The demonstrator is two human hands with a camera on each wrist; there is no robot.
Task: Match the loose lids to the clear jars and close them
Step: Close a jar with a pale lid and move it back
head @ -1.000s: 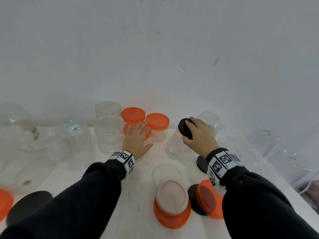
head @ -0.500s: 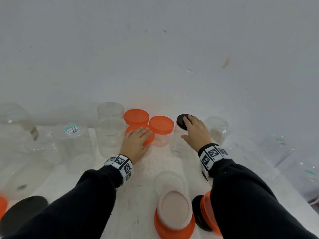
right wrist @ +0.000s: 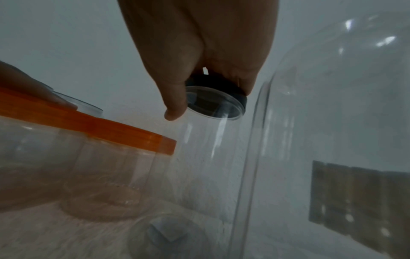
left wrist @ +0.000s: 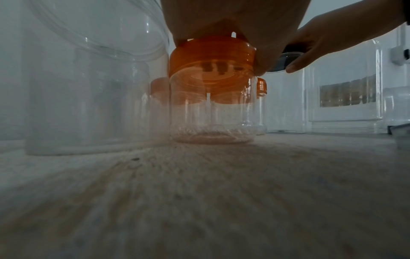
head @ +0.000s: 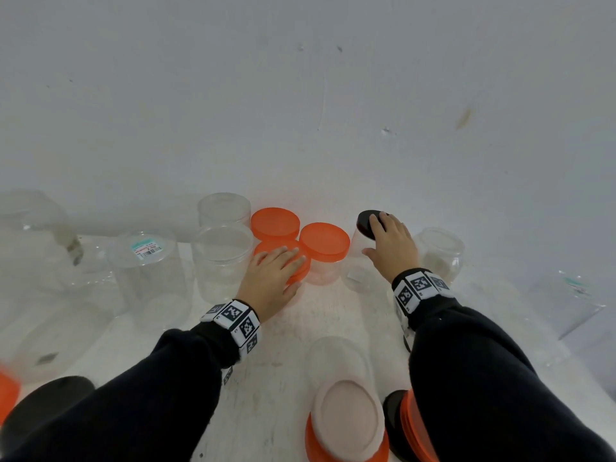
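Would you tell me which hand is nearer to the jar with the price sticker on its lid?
Left. The left hand rests on an orange lid, one jar away from the stickered jar; the right hand holds the black lid, farther right.

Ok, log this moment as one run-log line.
left hand: flat on orange lid, jar upright | right hand: gripping black lid atop clear jar | step: closing

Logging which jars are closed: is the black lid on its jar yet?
On. The black lid sits atop the clear jar under the right hand; whether screwed tight, cannot tell.
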